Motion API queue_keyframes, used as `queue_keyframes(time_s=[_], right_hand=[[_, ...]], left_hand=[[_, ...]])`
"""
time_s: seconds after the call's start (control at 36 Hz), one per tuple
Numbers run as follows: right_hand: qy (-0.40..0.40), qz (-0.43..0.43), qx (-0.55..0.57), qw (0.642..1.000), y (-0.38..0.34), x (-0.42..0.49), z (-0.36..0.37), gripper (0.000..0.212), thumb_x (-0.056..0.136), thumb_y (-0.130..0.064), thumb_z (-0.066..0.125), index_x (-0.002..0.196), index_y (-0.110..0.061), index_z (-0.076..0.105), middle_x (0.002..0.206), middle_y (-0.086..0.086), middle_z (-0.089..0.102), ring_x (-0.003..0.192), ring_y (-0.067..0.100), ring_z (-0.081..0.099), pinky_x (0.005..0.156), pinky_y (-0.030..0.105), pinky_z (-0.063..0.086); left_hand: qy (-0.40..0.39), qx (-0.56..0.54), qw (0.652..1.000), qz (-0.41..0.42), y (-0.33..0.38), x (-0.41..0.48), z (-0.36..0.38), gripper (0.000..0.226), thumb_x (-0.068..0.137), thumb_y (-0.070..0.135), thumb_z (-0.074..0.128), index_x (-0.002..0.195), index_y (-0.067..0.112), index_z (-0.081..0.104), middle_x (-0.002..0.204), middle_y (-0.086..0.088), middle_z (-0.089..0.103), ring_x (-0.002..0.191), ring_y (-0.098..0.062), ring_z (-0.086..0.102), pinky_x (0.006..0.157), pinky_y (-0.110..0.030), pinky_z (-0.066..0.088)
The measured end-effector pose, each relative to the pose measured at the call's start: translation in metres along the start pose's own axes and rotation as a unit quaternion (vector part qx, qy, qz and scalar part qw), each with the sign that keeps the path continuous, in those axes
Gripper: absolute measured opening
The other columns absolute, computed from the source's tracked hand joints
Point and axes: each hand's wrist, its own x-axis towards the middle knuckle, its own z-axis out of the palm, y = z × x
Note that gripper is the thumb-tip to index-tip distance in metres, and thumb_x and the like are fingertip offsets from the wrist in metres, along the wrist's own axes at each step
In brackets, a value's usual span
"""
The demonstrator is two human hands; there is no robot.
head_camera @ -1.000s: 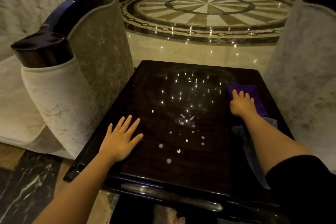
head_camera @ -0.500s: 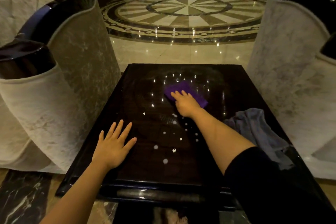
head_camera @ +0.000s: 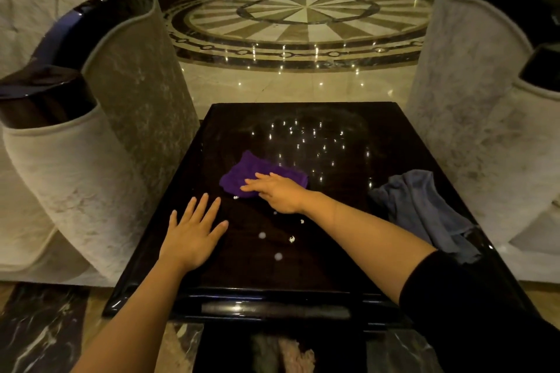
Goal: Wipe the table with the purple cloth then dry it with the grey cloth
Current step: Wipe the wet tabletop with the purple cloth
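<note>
Head view was filled by a dark glossy table (head_camera: 348,266) flanked closely by two pale upholstered armchairs, one at 9 o'clock (head_camera: 100,160) and one at 3 o'clock (head_camera: 485,130), so that little side room was left beyond either long edge. Open marble floor (head_camera: 303,82) was seen past the far edge at 12 o'clock. The purple cloth (head_camera: 242,179) was pressed flat near the table's middle under the right hand (head_camera: 277,192), whose fingers were extended and laid over the cloth rather than curled around it. The left hand (head_camera: 194,233) was spread open, palm down, on bare wood at 8 o'clock, nothing held. The grey cloth (head_camera: 424,209) was left crumpled along the right edge at 3 o'clock, its near end covered by a black sleeve (head_camera: 472,312). White droplets (head_camera: 277,256) were scattered between the forearms. The near right corner was hidden by the sleeve.
</note>
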Motion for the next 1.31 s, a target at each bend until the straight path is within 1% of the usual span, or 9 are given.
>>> queue_keyframes(time_s=[0.19, 0.53, 0.75, 0.81, 0.89, 0.94, 1.03, 1.14, 1.31], right_hand=[[-0.017, -0.031, 0.013, 0.999, -0.015, -0.042, 0.010, 0.040, 0.094, -0.003, 0.033, 0.132, -0.015, 0.042, 0.149, 0.004, 0.033, 0.141, 0.017, 0.015, 0.115, 0.032, 0.004], [-0.035, -0.070, 0.022, 0.997, -0.039, -0.122, 0.039, 0.037, 0.094, -0.006, 0.037, 0.129, -0.017, 0.046, 0.146, 0.004, 0.037, 0.140, 0.015, 0.019, 0.114, 0.028, 0.004], [-0.011, -0.092, 0.022, 0.995, -0.056, -0.165, 0.054, 0.042, 0.092, 0.002, 0.039, 0.129, -0.015, 0.046, 0.143, 0.007, 0.043, 0.138, 0.017, 0.025, 0.115, 0.029, 0.009], [-0.016, -0.095, 0.030, 0.995, -0.060, -0.174, 0.057, 0.040, 0.092, 0.001, 0.038, 0.129, -0.014, 0.047, 0.141, 0.008, 0.045, 0.137, 0.016, 0.028, 0.114, 0.025, 0.009], [-0.020, -0.085, 0.066, 0.994, -0.066, -0.188, 0.056, 0.038, 0.093, 0.000, 0.037, 0.127, -0.013, 0.049, 0.138, 0.009, 0.048, 0.133, 0.013, 0.034, 0.109, 0.010, 0.012], [0.006, -0.076, 0.095, 0.992, -0.071, -0.194, 0.049, 0.036, 0.092, 0.001, 0.039, 0.124, -0.009, 0.052, 0.134, 0.012, 0.052, 0.128, 0.017, 0.042, 0.106, 0.009, 0.023], [0.072, -0.074, 0.120, 0.987, -0.078, -0.193, 0.030, 0.033, 0.089, 0.006, 0.041, 0.116, -0.002, 0.057, 0.123, 0.018, 0.059, 0.117, 0.024, 0.053, 0.102, 0.020, 0.037], [0.148, -0.054, 0.153, 0.976, -0.079, -0.183, -0.006, 0.034, 0.086, 0.012, 0.042, 0.113, -0.001, 0.059, 0.119, 0.018, 0.061, 0.112, 0.016, 0.052, 0.096, 0.009, 0.035], [0.223, -0.037, 0.158, 0.961, -0.071, -0.166, -0.064, 0.035, 0.089, 0.008, 0.039, 0.116, -0.005, 0.058, 0.112, -0.002, 0.055, 0.112, 0.010, 0.049, 0.092, 0.002, 0.032]], left_hand=[[-0.005, 0.023, 1.000, 0.012, 0.002, -0.004, -0.002, 0.055, 0.099, 0.036, 0.019, 0.146, 0.024, -0.006, 0.157, -0.001, -0.012, 0.144, -0.019, -0.015, 0.117, -0.046, -0.004], [0.004, -0.007, 1.000, -0.008, 0.008, -0.017, 0.002, 0.053, 0.099, 0.038, 0.017, 0.147, 0.027, -0.002, 0.158, 0.000, -0.008, 0.145, -0.020, -0.011, 0.117, -0.047, -0.002], [0.009, -0.010, 1.000, -0.001, 0.008, -0.025, 0.007, 0.053, 0.099, 0.038, 0.017, 0.147, 0.025, -0.002, 0.158, -0.002, -0.008, 0.145, -0.022, -0.010, 0.117, -0.048, -0.001], [0.012, -0.016, 1.000, -0.001, 0.008, -0.025, 0.007, 0.053, 0.099, 0.039, 0.017, 0.147, 0.025, -0.001, 0.158, -0.002, -0.008, 0.145, -0.021, -0.010, 0.117, -0.048, -0.002], [0.018, -0.020, 1.000, -0.001, 0.009, -0.024, 0.008, 0.053, 0.099, 0.039, 0.017, 0.147, 0.025, -0.001, 0.158, -0.002, -0.008, 0.145, -0.021, -0.010, 0.117, -0.048, -0.002], [0.019, -0.016, 1.000, -0.002, 0.008, -0.023, 0.008, 0.053, 0.099, 0.039, 0.016, 0.147, 0.026, -0.001, 0.158, -0.002, -0.007, 0.145, -0.021, -0.010, 0.117, -0.048, -0.002], [0.016, -0.015, 1.000, -0.002, 0.006, -0.023, 0.008, 0.053, 0.099, 0.039, 0.016, 0.147, 0.026, -0.002, 0.158, -0.001, -0.007, 0.145, -0.021, -0.010, 0.117, -0.048, -0.002], [0.015, -0.023, 1.000, -0.002, 0.006, -0.022, 0.008, 0.053, 0.098, 0.040, 0.015, 0.147, 0.027, -0.002, 0.158, -0.001, -0.007, 0.145, -0.021, -0.010, 0.117, -0.047, -0.002], [0.022, -0.022, 1.000, -0.003, 0.005, -0.021, 0.010, 0.053, 0.098, 0.042, 0.015, 0.147, 0.027, 0.000, 0.158, 0.000, -0.006, 0.145, -0.021, -0.009, 0.117, -0.047, -0.002]])
